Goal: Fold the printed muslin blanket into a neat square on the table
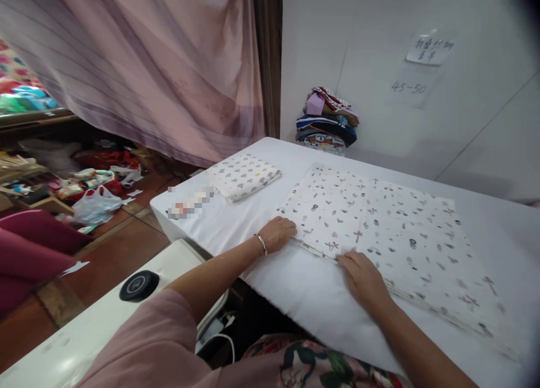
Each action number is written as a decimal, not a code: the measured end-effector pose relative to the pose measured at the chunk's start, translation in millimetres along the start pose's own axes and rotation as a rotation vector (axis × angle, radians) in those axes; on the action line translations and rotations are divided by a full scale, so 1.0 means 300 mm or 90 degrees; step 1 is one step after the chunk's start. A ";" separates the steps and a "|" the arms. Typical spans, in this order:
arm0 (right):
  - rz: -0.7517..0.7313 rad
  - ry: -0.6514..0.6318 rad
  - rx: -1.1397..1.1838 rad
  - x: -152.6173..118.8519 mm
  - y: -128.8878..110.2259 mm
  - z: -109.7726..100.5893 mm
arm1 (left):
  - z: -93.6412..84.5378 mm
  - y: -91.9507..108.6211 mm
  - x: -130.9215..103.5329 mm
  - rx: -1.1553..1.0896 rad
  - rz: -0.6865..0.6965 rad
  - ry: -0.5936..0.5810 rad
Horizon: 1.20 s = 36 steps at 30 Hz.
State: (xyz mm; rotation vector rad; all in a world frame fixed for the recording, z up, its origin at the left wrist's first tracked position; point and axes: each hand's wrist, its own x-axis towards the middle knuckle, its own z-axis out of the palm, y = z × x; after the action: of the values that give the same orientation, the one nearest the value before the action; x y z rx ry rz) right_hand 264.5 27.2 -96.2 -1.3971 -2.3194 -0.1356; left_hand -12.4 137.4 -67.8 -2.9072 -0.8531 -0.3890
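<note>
A white cloth printed with small grey figures (392, 230) lies in flat layers on the white-covered table (312, 295). My left hand (277, 233), with a bracelet at the wrist, is at its near left corner, fingers curled onto the edge. Farther right along the near edge, my right hand (363, 275) has its fingers and thumb closed at the layered rim. The undersides of both hands' fingertips are hidden. To the left lies a folded white cloth with grey heart-like shapes (244, 176), touched by neither hand.
A stack of folded fabrics (327, 121) stands beyond the table against the white wall (379, 17). A pink curtain (181, 67) hangs at the left. A white surface with a round black disc (139, 285) is at my left; bags and boxes clutter the floor.
</note>
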 end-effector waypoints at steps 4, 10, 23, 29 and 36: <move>0.007 0.001 0.004 -0.001 0.003 0.003 | 0.008 0.025 0.006 0.007 0.010 0.043; 0.003 -0.007 0.008 -0.004 0.009 0.009 | 0.033 0.047 0.025 0.009 0.062 0.058; 0.007 -0.006 0.018 0.002 0.003 -0.002 | 0.033 0.053 0.036 0.005 0.086 0.071; 0.012 -0.020 0.032 0.004 0.003 -0.003 | 0.021 0.071 0.007 -0.026 0.071 0.043; 0.005 -0.026 0.025 0.005 -0.001 -0.005 | 0.037 0.073 0.006 -0.047 0.045 0.039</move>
State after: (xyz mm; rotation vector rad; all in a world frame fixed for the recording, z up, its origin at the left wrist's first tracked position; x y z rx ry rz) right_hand 264.0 28.0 -94.2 -1.4018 -2.3361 -0.0586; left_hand 3.5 121.6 -78.3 -2.9643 -0.7413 -0.5117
